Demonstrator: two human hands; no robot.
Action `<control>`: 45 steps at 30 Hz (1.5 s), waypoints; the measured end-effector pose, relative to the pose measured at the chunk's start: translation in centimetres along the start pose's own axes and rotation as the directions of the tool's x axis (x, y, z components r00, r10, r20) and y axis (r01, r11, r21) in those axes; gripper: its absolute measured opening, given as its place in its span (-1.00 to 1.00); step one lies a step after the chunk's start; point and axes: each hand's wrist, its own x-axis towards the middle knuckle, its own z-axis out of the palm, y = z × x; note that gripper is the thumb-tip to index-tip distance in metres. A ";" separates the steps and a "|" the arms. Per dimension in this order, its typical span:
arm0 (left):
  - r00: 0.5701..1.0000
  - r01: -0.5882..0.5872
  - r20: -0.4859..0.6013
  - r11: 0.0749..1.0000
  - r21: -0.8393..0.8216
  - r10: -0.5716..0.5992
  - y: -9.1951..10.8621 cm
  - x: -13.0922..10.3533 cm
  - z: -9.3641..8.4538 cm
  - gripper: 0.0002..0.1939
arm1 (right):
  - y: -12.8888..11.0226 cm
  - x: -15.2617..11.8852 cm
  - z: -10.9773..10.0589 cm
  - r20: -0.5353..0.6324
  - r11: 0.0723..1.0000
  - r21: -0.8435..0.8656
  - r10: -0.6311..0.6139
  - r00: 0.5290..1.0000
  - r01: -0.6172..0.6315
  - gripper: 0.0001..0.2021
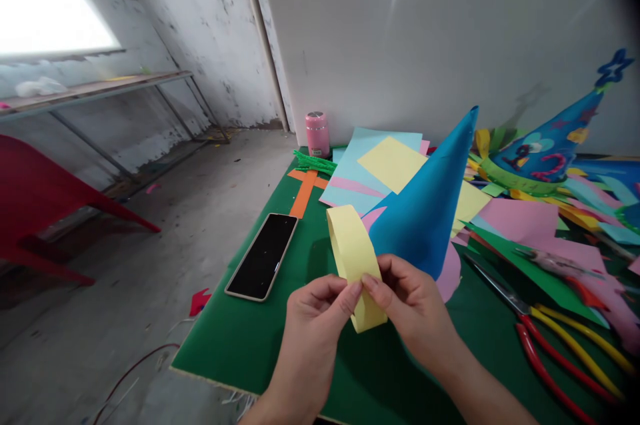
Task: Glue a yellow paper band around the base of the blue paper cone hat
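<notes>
The left hand [316, 325] and right hand [417, 301] pinch a yellow paper ring [361, 255] before the blue cone [425, 205]. Left of the cone lies a phone [263, 256]; right, scissors [529, 310].

"What sort of place is this?"

"A makeshift craft workshop, I'd say. The green desk [240, 338] at lower centre carries coloured paper [393, 163], long-handled scissors [524, 309] at lower right and a decorated cone hat [555, 126] at right. There's a yellow paper band [357, 238] being handled, too."

"And the room?"

"Rough. The wall [200, 31] at upper left is patchy, a pipe [262, 31] runs down it, and the floor [210, 201] looks like bare concrete."

"Any furniture?"

"A red chair [50, 191] at the left edge, below a metal-legged second desk [115, 88]."
</notes>
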 end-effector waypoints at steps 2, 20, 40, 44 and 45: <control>1.000 -0.006 0.000 1.000 -0.010 0.006 0.0 0.0 0.1 -0.91 | 0.0 -0.1 0.0 0.000 1.000 0.000 -0.005 1.000 0.005 -0.79; 0.999 0.029 -0.026 1.000 -0.003 -0.029 0.6 -0.2 0.4 -0.89 | 0.3 -0.1 0.2 -0.003 0.999 0.053 0.000 1.000 0.000 -0.81; 0.997 -0.034 0.078 0.993 0.112 0.025 1.6 0.7 0.2 -0.82 | 0.6 0.3 -0.6 0.178 0.979 0.178 0.064 0.982 -0.096 -0.83; 0.993 -0.083 0.092 0.987 0.138 0.071 1.5 0.6 0.3 -0.82 | 0.6 0.2 -0.4 0.181 0.976 0.187 0.074 0.981 -0.108 -0.84; 0.993 -0.086 0.095 0.987 0.137 0.073 1.5 0.5 0.3 -0.81 | 0.7 0.2 -0.3 0.178 0.975 0.190 0.078 0.981 -0.112 -0.83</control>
